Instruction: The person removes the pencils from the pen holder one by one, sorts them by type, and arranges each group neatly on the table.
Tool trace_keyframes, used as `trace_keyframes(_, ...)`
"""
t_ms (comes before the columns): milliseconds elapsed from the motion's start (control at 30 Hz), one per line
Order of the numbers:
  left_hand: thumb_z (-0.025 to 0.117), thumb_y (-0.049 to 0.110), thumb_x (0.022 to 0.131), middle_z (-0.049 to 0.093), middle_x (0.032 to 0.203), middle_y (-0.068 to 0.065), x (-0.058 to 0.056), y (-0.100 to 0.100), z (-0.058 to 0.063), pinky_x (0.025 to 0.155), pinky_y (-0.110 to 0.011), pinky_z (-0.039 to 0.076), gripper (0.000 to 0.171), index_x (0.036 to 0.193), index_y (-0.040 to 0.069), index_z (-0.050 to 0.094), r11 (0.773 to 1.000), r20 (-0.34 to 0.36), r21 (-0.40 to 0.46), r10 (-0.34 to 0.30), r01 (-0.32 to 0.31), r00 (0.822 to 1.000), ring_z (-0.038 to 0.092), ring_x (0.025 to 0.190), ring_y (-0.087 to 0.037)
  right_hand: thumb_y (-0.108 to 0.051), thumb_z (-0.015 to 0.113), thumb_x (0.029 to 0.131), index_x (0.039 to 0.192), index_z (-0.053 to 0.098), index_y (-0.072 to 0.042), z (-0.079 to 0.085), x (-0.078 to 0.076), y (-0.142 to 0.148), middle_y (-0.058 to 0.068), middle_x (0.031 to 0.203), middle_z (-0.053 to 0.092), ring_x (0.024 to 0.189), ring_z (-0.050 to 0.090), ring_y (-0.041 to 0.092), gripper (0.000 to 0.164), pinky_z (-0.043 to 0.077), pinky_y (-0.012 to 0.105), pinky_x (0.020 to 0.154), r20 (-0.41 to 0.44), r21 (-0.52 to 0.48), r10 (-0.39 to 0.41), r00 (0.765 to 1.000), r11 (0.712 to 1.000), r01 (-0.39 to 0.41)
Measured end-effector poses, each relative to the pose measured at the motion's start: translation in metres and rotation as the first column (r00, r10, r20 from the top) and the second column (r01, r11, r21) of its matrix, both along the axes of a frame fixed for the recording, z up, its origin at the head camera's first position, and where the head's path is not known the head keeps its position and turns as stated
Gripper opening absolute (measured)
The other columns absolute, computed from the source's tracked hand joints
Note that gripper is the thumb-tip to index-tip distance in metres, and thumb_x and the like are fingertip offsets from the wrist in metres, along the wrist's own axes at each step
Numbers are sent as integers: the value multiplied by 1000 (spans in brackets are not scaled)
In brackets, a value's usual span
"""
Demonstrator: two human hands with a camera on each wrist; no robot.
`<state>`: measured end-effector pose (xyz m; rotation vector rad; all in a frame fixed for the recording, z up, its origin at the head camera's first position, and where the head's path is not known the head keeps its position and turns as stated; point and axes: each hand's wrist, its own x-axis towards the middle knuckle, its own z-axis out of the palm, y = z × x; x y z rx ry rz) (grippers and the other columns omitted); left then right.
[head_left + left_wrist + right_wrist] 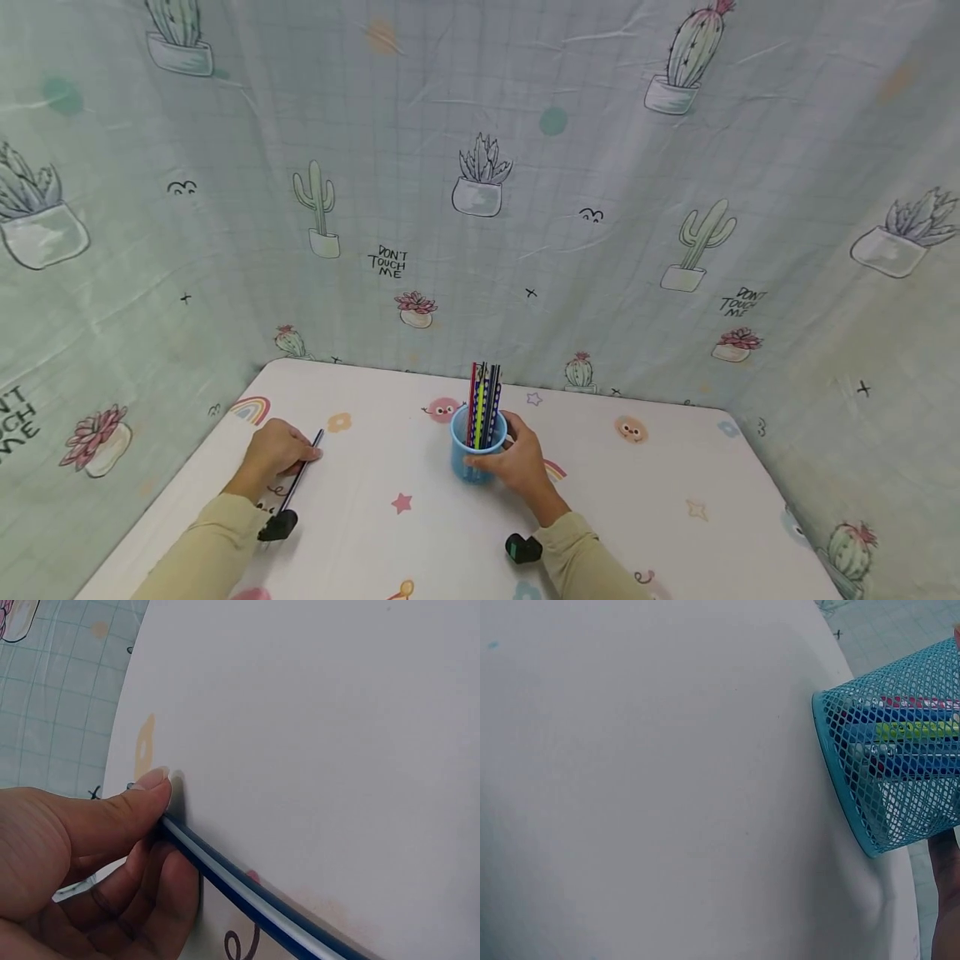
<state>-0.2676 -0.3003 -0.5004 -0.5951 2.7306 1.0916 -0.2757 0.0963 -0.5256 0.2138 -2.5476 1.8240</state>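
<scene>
My left hand [276, 450] is over the left part of the table, pinching a slim dark blue pencil [259, 895] with a silvery stripe between thumb and fingers. The pencil slants along the tabletop, and its lower end runs out of the left wrist view. Near the middle, my right hand [523, 460] grips a light blue mesh pencil cup [467, 468] from its right side. Several pencils [483, 407] stand in the cup, among them red, yellow-green and dark patterned ones. Through the mesh cup wall [900, 814] their lower ends show in the right wrist view.
The white table [360, 533] has printed stars, flowers, rainbows and smiling faces. A cloth with cactus prints [480, 275] hangs behind it and along both sides. Dark wrist cameras [279, 526] sit at both sleeves.
</scene>
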Motion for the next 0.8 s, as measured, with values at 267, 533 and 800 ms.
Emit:
trace_keyframes(267, 84, 13, 86, 67, 80, -12, 2, -3, -1, 56, -25, 51, 23, 93, -6, 74, 1000, -21, 9, 3, -3, 1000, 60, 65, -16, -26, 99, 69, 150, 49, -8, -1, 0, -2, 20, 150, 57, 137, 57, 45, 97, 51, 56, 108, 7, -1, -8, 1000, 1000, 8)
trace_keyframes(533, 84, 10, 85, 68, 74, -8, 1, -5, 1, 56, -24, 52, 19, 91, -6, 75, 998, -30, 68, 14, -12, 999, 62, 61, -13, -26, 99, 69, 150, 49, -8, 1, 1, 0, 19, 149, 58, 138, 57, 44, 97, 50, 56, 109, 2, 4, -9, 1000, 1000, 9)
trace_keyframes(800, 83, 9, 87, 72, 80, -9, 3, -2, 6, 60, -26, 59, 23, 99, -9, 73, 988, -61, 156, 2, 8, 998, 65, 65, -12, -26, 99, 69, 150, 48, -9, 0, 2, 0, 19, 150, 57, 138, 57, 44, 97, 50, 57, 110, 7, 9, -10, 1000, 1000, 9)
